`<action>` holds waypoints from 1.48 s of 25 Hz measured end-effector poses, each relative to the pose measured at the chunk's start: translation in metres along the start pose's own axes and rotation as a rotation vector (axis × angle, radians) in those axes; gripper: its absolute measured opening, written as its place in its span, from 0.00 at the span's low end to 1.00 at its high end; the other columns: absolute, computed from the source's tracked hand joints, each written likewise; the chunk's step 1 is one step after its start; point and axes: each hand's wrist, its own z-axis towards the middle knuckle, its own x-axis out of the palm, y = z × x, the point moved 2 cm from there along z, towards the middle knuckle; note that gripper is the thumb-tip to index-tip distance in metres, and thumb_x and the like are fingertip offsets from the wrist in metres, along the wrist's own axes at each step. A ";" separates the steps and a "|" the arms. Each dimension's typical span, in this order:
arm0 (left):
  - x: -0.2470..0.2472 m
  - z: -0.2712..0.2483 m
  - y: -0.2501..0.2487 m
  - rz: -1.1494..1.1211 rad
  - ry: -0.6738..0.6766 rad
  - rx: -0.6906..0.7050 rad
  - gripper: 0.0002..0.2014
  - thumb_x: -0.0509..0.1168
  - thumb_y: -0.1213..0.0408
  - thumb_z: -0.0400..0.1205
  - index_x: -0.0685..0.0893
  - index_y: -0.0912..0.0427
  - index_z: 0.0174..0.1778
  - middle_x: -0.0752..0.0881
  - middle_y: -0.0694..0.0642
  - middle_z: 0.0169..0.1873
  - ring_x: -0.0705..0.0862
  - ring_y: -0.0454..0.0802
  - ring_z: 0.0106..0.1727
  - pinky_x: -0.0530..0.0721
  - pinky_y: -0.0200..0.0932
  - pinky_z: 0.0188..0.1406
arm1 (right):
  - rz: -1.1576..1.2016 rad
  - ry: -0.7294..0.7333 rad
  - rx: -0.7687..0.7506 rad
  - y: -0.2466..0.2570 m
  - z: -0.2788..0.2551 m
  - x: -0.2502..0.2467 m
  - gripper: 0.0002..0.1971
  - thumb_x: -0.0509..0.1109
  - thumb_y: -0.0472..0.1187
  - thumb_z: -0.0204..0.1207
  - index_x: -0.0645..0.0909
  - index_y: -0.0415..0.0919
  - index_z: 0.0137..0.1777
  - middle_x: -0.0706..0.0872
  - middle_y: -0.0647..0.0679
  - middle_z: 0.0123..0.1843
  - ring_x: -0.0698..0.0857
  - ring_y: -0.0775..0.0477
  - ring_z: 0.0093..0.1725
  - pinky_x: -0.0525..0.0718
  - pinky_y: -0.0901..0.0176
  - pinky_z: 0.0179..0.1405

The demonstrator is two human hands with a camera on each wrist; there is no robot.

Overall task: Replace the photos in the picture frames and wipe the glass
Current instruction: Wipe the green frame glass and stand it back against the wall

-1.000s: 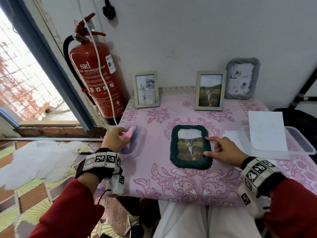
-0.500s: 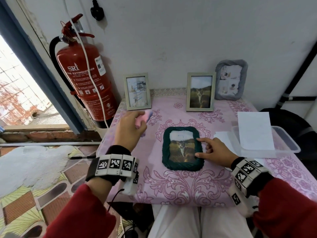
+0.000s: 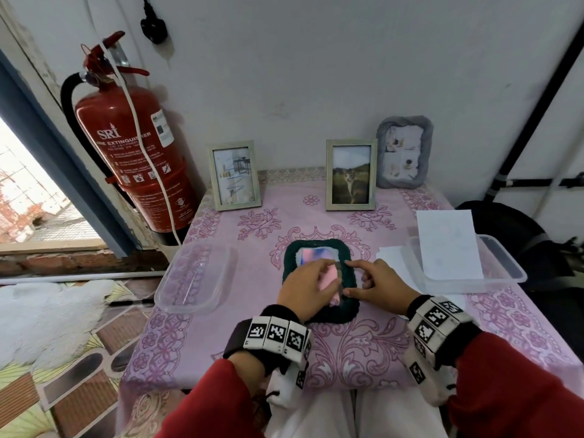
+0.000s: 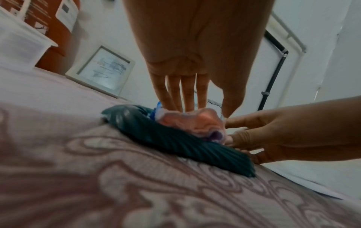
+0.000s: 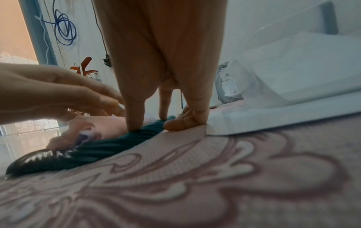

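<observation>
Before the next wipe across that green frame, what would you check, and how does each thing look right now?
1. Pink cloth lies on the glass: ok.
2. Left hand presses the cloth with straight fingers: ok.
3. Right hand steadies the green frame's right edge: ok.
4. Frame lies flat on the tablecloth: ok.
5. Glass already clean: cannot tell, cloth covers it.
6. Right-side tub stands apart from the frame: ok.

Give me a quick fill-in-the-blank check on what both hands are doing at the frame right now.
1. The left hand presses a pink ____ onto the glass of the dark green frame.
2. The right hand steadies that frame at its ____ edge.
3. The frame lies ____ on the pink tablecloth.
4. ____ other picture frames stand by the wall.

Missing words: cloth; right; flat; three
</observation>
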 end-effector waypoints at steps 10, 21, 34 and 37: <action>-0.049 0.009 0.051 0.169 0.357 -0.121 0.57 0.77 0.46 0.67 0.47 0.57 0.83 0.49 0.53 0.83 0.48 0.50 0.84 0.50 0.45 0.82 | -0.219 -0.060 -0.121 0.054 0.014 -0.009 0.22 0.64 0.45 0.79 0.73 0.39 0.71 0.74 0.38 0.65 0.72 0.41 0.68 0.70 0.53 0.69; -0.040 0.014 0.062 0.444 0.451 -0.080 0.63 0.75 0.36 0.61 0.43 0.52 0.83 0.45 0.55 0.83 0.48 0.51 0.84 0.55 0.49 0.82 | -0.301 0.230 -0.440 0.073 0.043 0.018 0.09 0.67 0.34 0.76 0.84 0.31 0.37 0.85 0.37 0.43 0.80 0.40 0.50 0.71 0.51 0.55; -0.041 0.014 0.060 0.500 0.464 -0.076 0.64 0.73 0.32 0.60 0.44 0.55 0.83 0.47 0.55 0.83 0.57 0.51 0.82 0.59 0.51 0.80 | -0.560 0.236 -0.541 0.030 0.033 -0.002 0.13 0.61 0.43 0.81 0.81 0.42 0.62 0.81 0.46 0.65 0.78 0.44 0.63 0.74 0.52 0.63; -0.041 0.015 0.059 0.493 0.454 -0.068 0.64 0.73 0.32 0.59 0.45 0.54 0.83 0.47 0.56 0.83 0.57 0.52 0.82 0.59 0.51 0.79 | -0.443 0.202 -0.437 0.040 0.062 0.008 0.13 0.61 0.40 0.81 0.82 0.36 0.61 0.82 0.42 0.64 0.77 0.42 0.63 0.71 0.53 0.65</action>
